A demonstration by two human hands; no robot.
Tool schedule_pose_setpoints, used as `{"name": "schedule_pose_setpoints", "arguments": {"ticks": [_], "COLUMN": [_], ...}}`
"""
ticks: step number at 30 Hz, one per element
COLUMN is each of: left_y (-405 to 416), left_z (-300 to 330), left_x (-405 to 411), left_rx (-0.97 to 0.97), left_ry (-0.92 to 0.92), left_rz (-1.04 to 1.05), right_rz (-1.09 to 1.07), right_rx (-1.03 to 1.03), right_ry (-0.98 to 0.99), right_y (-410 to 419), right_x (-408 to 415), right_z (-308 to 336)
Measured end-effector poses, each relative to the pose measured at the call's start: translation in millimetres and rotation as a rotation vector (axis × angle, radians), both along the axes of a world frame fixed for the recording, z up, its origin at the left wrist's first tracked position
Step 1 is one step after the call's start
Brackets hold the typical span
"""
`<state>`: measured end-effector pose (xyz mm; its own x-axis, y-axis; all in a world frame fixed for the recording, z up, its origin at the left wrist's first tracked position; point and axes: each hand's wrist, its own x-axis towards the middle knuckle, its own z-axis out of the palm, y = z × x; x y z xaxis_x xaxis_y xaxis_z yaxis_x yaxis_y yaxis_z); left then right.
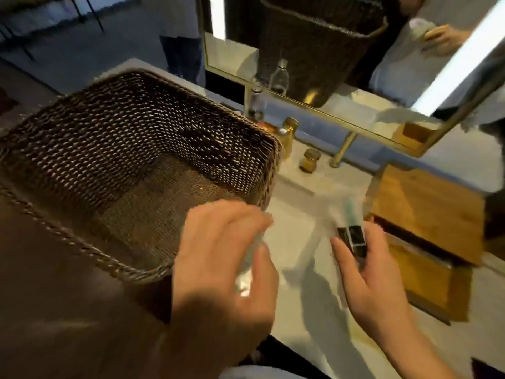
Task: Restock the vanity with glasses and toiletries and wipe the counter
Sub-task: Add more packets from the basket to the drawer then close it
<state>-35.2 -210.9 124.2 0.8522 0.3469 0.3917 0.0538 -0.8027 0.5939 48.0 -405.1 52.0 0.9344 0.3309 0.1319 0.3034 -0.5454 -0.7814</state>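
Wrapped toothbrush (pixel 352 228), dark label unreadable, pinched in right hand (pixel 369 272) over white counter (pixel 292 236). Left hand (pixel 224 258) curls round blurred clear packet (pixel 246 272). Wicker basket (pixel 131 160) left; wooden tray (pixel 426 212) right.

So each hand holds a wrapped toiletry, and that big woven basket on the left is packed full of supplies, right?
Not quite. The head view shows the woven basket empty, its bare bottom visible. The rest holds: the left hand and the right hand each grip a wrapped toiletry.

Bathroom vanity: mirror (pixel 341 64); gold taps (pixel 308 161); counter (pixel 295 242)
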Motion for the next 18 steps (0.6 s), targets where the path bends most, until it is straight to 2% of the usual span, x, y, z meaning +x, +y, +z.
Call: {"name": "schedule_pose_setpoints", "arguments": {"ticks": [1, 2, 3, 5, 6, 8, 10, 14, 18], "left_y": [-27, -49, -65, -84, -93, -110, -130, -157, -171], "left_z": [-14, -30, -51, -90, -106, -133, -151, -183, -213], "left_x": [2, 6, 14, 48, 70, 126, 173, 245, 277], "left_rx": [-0.023, -0.073, -0.151, -0.190, -0.158, -0.012, 0.150, 0.483, 0.523], "left_ry": [-0.132, -0.188, -0.145, 0.058, 0.170, 0.276, 0.352, 0.446, 0.564], "left_rz": [-0.063, -0.100, -0.165, -0.283, -0.347, -0.459, -0.552, -0.656, -0.611], "right_rz": [-0.075, -0.140, -0.196, -0.306, -0.350, -0.402, -0.431, -0.435, -0.435], "right_rx": [-0.018, -0.018, -0.023, -0.038, -0.033, 0.022, 0.033, 0.069, 0.068], "right_ry": [0.115, 0.215, 0.301, 0.463, 0.531, 0.587, 0.601, 0.758, 0.702], "right_y": [-25, -48, -69, -103, -115, -131, -142, -168, -195], "right_x": [-6, -11, -16, -21, -21, -18, -10, 8, 25], "right_z": [-20, -38, -58, -87, -96, -106, -109, -114, -121]}}
